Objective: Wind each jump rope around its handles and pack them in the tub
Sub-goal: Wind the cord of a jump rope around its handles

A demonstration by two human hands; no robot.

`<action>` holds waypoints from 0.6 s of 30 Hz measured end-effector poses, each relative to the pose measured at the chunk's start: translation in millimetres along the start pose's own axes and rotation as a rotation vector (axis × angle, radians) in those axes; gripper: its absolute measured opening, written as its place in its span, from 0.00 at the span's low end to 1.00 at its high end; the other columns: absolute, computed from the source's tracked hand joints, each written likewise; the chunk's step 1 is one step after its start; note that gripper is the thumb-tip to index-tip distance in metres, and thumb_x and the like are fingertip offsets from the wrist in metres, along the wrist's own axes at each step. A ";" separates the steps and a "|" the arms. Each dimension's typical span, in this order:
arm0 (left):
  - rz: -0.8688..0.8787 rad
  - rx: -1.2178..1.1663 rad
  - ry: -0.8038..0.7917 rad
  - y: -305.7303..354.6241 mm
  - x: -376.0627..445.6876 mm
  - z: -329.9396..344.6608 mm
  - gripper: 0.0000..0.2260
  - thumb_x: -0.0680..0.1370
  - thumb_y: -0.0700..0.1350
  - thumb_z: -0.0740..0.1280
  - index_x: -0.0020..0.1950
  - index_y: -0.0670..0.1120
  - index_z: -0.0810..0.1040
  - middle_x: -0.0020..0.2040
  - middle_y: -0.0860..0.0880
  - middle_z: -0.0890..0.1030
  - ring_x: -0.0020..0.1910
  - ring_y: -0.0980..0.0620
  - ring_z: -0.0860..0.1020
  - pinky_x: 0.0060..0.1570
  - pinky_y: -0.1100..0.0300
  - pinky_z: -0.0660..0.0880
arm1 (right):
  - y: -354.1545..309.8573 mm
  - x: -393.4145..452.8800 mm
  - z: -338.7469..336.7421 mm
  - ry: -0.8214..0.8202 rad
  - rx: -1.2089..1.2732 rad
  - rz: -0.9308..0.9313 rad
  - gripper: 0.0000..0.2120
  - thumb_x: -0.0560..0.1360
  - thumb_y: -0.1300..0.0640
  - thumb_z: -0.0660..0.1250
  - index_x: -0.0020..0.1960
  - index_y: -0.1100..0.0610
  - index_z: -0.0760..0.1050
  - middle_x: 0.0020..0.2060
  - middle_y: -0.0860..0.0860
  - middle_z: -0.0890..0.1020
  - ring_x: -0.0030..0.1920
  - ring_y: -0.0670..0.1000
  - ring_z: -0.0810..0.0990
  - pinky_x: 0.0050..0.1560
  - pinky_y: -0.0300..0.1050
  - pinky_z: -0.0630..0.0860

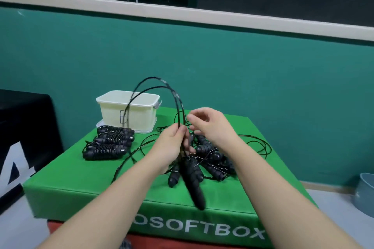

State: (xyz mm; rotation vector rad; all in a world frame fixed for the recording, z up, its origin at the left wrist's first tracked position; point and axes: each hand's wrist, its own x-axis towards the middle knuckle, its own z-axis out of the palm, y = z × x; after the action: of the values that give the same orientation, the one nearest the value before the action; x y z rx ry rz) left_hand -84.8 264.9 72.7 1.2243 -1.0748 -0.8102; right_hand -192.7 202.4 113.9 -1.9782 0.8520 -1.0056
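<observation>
Done: three wound black jump-rope bundles (108,143) lie beside the cream plastic tub (129,111), none visibly packed
In hand: left hand (172,143) pinches a black rope with dangling handles (192,180); right hand (206,125) loosely curled, apparently empty
Left: tangled black rope pile (214,157) on the green soft box (85,184)

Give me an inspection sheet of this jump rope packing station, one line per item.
Surface: green soft box, top mostly covered.
Job's things: three wound jump ropes lie in a row beside the white tub; tangled pile of unwound ropes at right.
Clutter: nothing seen.
Hands: left hand grips rope cord, handles dangling below; right hand fingers curled by the cord, contact unclear.
Cables: nothing seen apart from rope cords.
Surroundings: green wall, black box left, blue bucket right.
</observation>
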 end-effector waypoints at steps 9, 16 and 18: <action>0.040 -0.437 0.033 10.6 -11.3 3.5 0.14 0.84 0.48 0.52 0.41 0.45 0.66 0.24 0.54 0.61 0.22 0.57 0.57 0.26 0.65 0.63 | 82.5 -86.5 43.8 -0.113 0.151 0.057 0.28 0.61 0.39 0.71 0.58 0.41 0.69 0.59 0.39 0.75 0.62 0.41 0.74 0.66 0.43 0.69; 0.052 -0.681 0.000 17.9 -18.2 -0.6 0.14 0.83 0.49 0.52 0.41 0.46 0.67 0.26 0.53 0.59 0.22 0.57 0.56 0.23 0.66 0.63 | 72.9 -95.5 47.4 -0.145 0.080 0.067 0.42 0.57 0.42 0.75 0.66 0.40 0.59 0.62 0.39 0.74 0.59 0.31 0.71 0.58 0.23 0.63; 0.042 -0.727 0.010 17.8 -20.9 -2.4 0.14 0.83 0.50 0.51 0.40 0.46 0.67 0.26 0.53 0.58 0.23 0.57 0.56 0.24 0.66 0.63 | 73.9 -97.7 47.8 -0.141 0.046 0.055 0.43 0.59 0.47 0.76 0.69 0.41 0.58 0.61 0.38 0.73 0.58 0.29 0.70 0.55 0.20 0.62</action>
State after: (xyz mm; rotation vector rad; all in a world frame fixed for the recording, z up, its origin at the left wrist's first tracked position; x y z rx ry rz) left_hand -90.4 288.4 85.9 0.5856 -0.6909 -1.0383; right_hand -214.2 259.3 -2.7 -1.9507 0.7944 -0.8360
